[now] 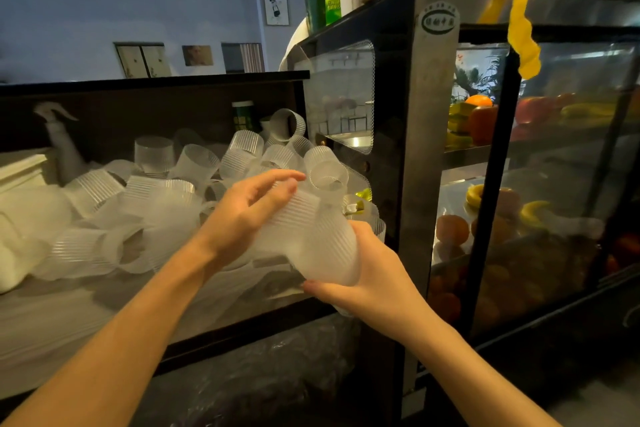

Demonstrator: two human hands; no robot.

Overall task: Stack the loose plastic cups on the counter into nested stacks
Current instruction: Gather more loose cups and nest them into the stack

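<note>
Head view: the right hand (370,282) grips a frosted ribbed cup stack (329,250) from below, fingers curled round its lower end, its long axis tilted up and away to the left. The left hand (246,215) meets the upper cup (298,210) from the left, fingers (277,180) spread loosely over its ribbed wall; whether they pinch it is hard to tell through the blur. This hand is the nearer to the loose cups (194,166), heaped on the surface (52,315) just beyond and left of its fingers. Seating the upper cup probably means pushing along the stack's axis, down toward the right palm.
</note>
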